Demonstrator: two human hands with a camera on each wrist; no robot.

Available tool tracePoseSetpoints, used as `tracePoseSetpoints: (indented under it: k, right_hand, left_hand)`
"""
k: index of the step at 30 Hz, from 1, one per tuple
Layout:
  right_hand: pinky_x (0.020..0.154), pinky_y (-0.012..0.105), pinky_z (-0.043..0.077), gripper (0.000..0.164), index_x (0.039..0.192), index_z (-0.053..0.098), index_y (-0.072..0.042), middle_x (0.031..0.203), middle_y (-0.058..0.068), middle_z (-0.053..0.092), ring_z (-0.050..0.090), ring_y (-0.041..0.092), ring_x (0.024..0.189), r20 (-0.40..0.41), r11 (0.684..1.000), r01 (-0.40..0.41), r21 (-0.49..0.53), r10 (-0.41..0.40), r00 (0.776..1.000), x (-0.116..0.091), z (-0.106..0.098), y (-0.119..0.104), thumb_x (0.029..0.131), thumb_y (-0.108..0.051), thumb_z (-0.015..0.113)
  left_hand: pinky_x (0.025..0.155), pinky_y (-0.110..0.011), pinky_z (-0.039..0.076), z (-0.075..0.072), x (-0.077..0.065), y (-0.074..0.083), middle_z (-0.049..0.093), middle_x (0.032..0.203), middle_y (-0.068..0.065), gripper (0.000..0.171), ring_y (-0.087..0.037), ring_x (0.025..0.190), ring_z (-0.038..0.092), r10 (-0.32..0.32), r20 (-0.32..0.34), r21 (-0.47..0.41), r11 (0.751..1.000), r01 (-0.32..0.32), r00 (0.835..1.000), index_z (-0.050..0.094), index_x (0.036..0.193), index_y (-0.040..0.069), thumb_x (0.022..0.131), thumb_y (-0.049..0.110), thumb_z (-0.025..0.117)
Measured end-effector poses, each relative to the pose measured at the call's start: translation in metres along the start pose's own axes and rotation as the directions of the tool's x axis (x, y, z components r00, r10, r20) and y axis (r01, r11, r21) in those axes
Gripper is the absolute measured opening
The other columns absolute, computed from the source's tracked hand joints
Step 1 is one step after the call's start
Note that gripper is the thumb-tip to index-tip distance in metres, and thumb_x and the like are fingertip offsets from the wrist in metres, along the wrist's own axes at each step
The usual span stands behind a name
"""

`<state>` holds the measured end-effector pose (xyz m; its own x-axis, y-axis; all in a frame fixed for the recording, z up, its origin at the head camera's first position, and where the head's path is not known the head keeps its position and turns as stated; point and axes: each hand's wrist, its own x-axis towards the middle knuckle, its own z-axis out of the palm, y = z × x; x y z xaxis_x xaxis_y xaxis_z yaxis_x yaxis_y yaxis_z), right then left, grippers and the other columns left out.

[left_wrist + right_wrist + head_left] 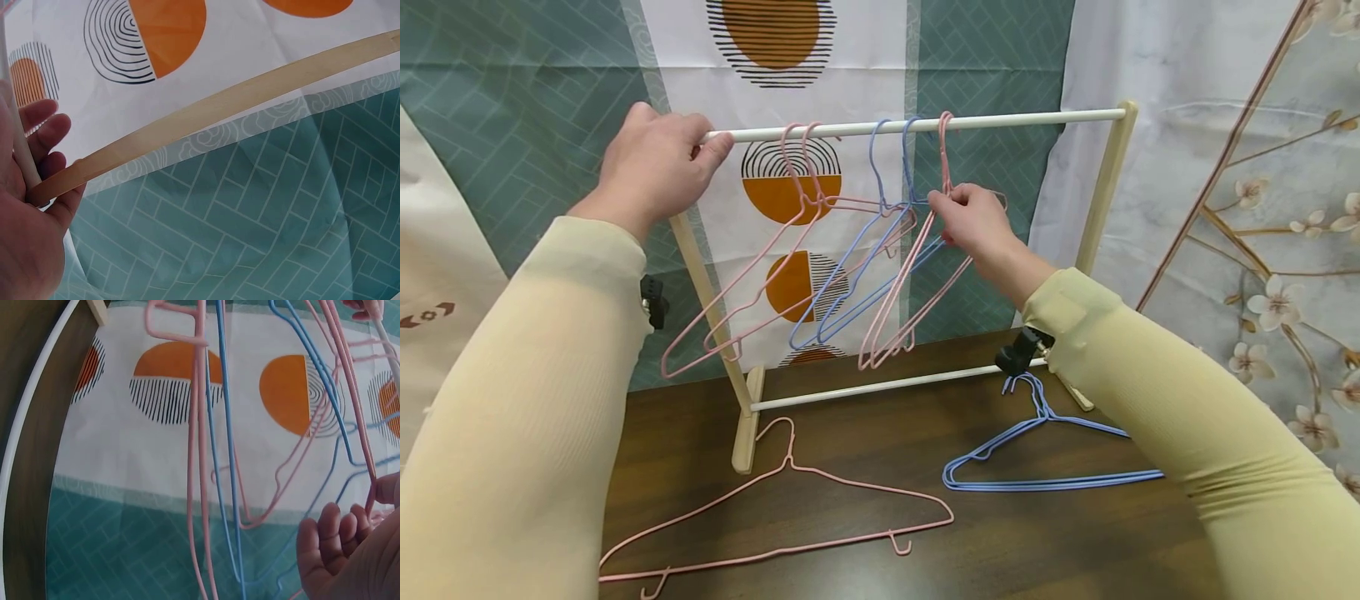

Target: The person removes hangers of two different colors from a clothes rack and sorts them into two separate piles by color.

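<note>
My left hand (655, 162) grips the left end of the white top rail (1030, 121), right where it meets the wooden post (206, 109). Between the thumb and fingers of my right hand (977, 221) are the necks of a pair of pink hangers (944, 154), their hooks over the rail. Beside them hang two blue hangers (836, 277). Farther left, another two pink hangers (784, 152) hang side by side. In the right wrist view, the held pink hangers (355, 387) run down to my fingertips, with blue wires close by.
A single pink hanger (782, 552) lies flat on the dark wooden table in front of the rack. Blue hangers (1037, 485) lie stacked at the right, below my right forearm. A white lower rail (880, 386) joins the rack's feet; patterned cloth hangs behind.
</note>
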<state>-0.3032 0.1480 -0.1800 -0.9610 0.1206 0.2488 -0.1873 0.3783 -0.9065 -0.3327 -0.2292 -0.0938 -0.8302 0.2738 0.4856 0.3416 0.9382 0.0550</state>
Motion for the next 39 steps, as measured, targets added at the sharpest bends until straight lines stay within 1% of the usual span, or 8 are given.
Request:
tracePoseSetpoints:
  k: [2,4,12,20,24,31,36,39]
  right_hand:
    - [0.094,0.038,0.055,0.033,0.115,0.06,-0.003,0.123,0.009,0.055,0.057,0.025,0.09,0.009,1.0,0.016,-0.005,-0.016,1.0,0.0,-0.006,0.001,0.115,-0.036,0.058]
    - [0.094,0.038,0.055,0.033,0.114,0.061,-0.003,0.121,0.009,0.055,0.057,0.024,0.088,0.014,1.0,0.023,-0.013,-0.023,1.0,0.001,-0.011,0.003,0.115,-0.036,0.059]
    - [0.097,0.042,0.058,0.034,0.111,0.064,-0.001,0.114,0.011,0.059,0.061,0.021,0.084,-0.013,0.996,0.048,-0.074,-0.049,0.999,0.003,-0.029,0.007,0.115,-0.034,0.055]
    - [0.09,0.035,0.058,0.04,0.114,0.063,-0.003,0.094,0.006,0.059,0.06,0.018,0.082,-0.025,0.997,0.041,-0.068,-0.043,0.999,0.006,-0.047,0.002,0.115,-0.042,0.058]
    - [0.086,0.031,0.059,0.037,0.109,0.061,-0.004,0.084,0.001,0.057,0.061,0.016,0.08,-0.02,0.999,0.03,-0.038,-0.031,0.999,0.008,-0.054,-0.002,0.114,-0.04,0.057]
    - [0.081,0.027,0.057,0.028,0.101,0.063,-0.002,0.085,0.0,0.057,0.059,0.014,0.076,-0.039,0.999,0.027,0.018,-0.026,0.999,0.006,-0.066,-0.005,0.111,-0.026,0.054]
    - [0.078,0.026,0.055,0.027,0.1,0.064,-0.003,0.084,-0.001,0.057,0.058,0.014,0.076,-0.064,0.999,0.021,0.031,-0.019,0.998,0.006,-0.074,-0.004,0.111,-0.025,0.054]
    - [0.079,0.028,0.056,0.026,0.097,0.064,-0.005,0.082,-0.002,0.058,0.059,0.015,0.076,-0.085,1.0,0.003,0.018,-0.001,0.996,0.006,-0.077,-0.001,0.11,-0.026,0.055]
  left_hand:
    - [0.076,-0.051,0.037,0.0,0.001,0.0,0.058,0.095,-0.02,0.053,-0.046,0.121,0.038,0.003,-0.001,0.003,1.0,-0.003,1.0,0.06,0.11,0.003,0.119,0.049,0.036]
    - [0.076,-0.051,0.036,0.0,0.001,0.001,0.058,0.095,-0.02,0.053,-0.046,0.122,0.038,0.0,-0.002,0.002,1.0,0.0,1.0,0.06,0.11,0.003,0.119,0.049,0.036]
    - [0.076,-0.05,0.036,0.0,0.0,0.002,0.057,0.095,-0.019,0.053,-0.046,0.121,0.038,-0.003,-0.001,-0.004,1.0,0.003,1.0,0.06,0.108,0.004,0.119,0.05,0.036]
    - [0.076,-0.051,0.037,-0.001,0.001,0.001,0.058,0.095,-0.02,0.053,-0.046,0.122,0.038,0.001,-0.011,-0.001,1.0,-0.001,1.0,0.06,0.107,0.004,0.119,0.05,0.036]
    - [0.076,-0.051,0.037,-0.001,0.001,0.001,0.058,0.095,-0.02,0.053,-0.046,0.123,0.038,0.001,-0.011,-0.002,1.0,-0.001,1.0,0.059,0.107,0.004,0.119,0.05,0.036]
    - [0.076,-0.051,0.036,-0.001,0.001,0.001,0.058,0.093,-0.019,0.054,-0.046,0.123,0.038,0.003,-0.013,-0.006,1.0,-0.004,1.0,0.059,0.105,0.004,0.119,0.05,0.036]
    - [0.076,-0.051,0.037,0.001,0.001,0.001,0.058,0.093,-0.02,0.054,-0.047,0.123,0.038,0.004,-0.009,-0.009,1.0,-0.005,1.0,0.059,0.104,0.004,0.119,0.05,0.036]
    - [0.077,-0.052,0.037,0.001,0.0,0.0,0.057,0.094,-0.02,0.054,-0.047,0.124,0.038,-0.002,-0.006,-0.011,1.0,0.002,1.0,0.058,0.105,0.004,0.119,0.05,0.036]
